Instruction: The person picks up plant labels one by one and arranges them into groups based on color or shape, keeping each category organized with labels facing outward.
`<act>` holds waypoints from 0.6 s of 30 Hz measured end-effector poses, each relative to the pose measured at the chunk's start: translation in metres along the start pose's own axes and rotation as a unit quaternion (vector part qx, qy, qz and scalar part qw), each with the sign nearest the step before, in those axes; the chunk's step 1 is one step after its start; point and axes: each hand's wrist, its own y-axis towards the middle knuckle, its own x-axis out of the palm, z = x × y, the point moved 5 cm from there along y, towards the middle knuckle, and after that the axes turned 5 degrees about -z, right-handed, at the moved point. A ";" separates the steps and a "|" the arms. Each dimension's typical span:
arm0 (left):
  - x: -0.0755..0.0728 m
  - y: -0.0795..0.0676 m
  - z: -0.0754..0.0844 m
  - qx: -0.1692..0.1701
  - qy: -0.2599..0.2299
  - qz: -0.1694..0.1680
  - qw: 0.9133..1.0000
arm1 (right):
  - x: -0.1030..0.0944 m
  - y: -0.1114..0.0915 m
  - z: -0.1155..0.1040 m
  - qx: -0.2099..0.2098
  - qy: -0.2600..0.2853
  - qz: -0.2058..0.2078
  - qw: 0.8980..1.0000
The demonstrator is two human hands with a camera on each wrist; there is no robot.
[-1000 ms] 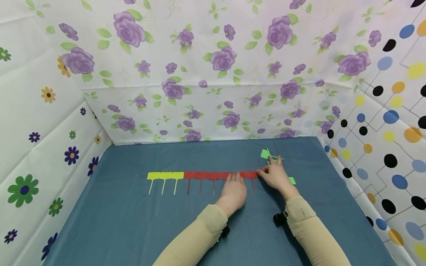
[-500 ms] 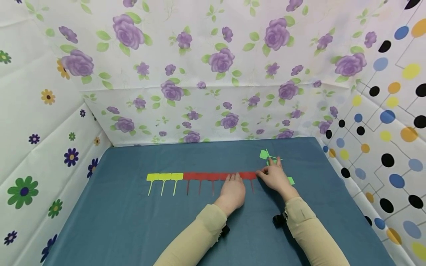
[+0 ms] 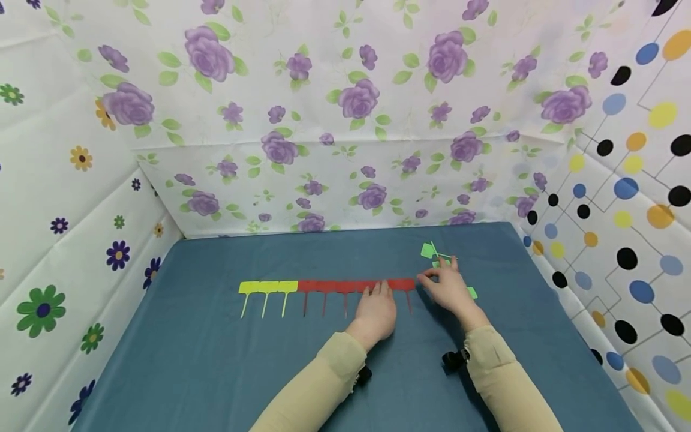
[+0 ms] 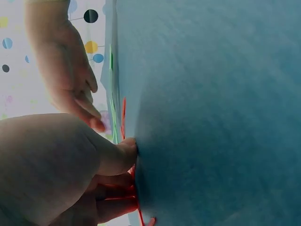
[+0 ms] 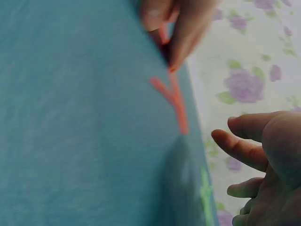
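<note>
A row of T-shaped plastic plant labels lies on the blue cloth, stems toward me. Yellow plant labels (image 3: pixel 268 287) form its left end and red plant labels (image 3: pixel 326 286) continue to the right. My left hand (image 3: pixel 376 312) rests with extended fingers on the red heads near the right end, covering part of them. Just past the last red label, my right hand (image 3: pixel 448 291) hovers, thumb and fingers apart. In the right wrist view the right hand (image 5: pixel 273 160) holds nothing. Green plant labels (image 3: pixel 427 250) lie loosely beyond it, partly hidden by its fingers.
Another green label (image 3: pixel 472 292) pokes out right of the right hand. The blue cloth (image 3: pixel 189 360) covers the table. A rose-patterned sheet (image 3: pixel 324 180) hangs behind, a dotted sheet (image 3: pixel 621 252) on the right and a flowered sheet (image 3: pixel 81 252) on the left.
The right hand has come slightly away from the last red label, its thumb and finger parting. The left hand has barely shifted and the row stays in place.
</note>
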 end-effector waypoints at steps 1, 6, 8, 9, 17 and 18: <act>0.000 0.000 0.000 0.002 -0.001 -0.001 1.000 | -0.004 -0.002 0.000 0.000 0.008 0.006 1.000; -0.004 0.000 -0.002 0.013 0.010 0.009 1.000 | -0.022 -0.010 0.004 0.013 0.021 0.028 0.999; -0.005 0.000 -0.003 0.016 0.016 0.017 1.000 | -0.026 -0.012 0.007 0.020 0.018 0.029 0.999; -0.006 0.000 -0.003 0.018 0.020 0.022 0.999 | -0.028 -0.013 0.009 0.025 0.018 0.029 0.999; -0.014 0.002 -0.007 0.034 0.017 0.068 0.997 | -0.035 -0.022 0.016 0.038 0.019 0.038 0.998; -0.015 0.003 -0.008 0.034 0.012 0.074 0.997 | -0.036 -0.023 0.017 0.038 0.019 0.039 0.998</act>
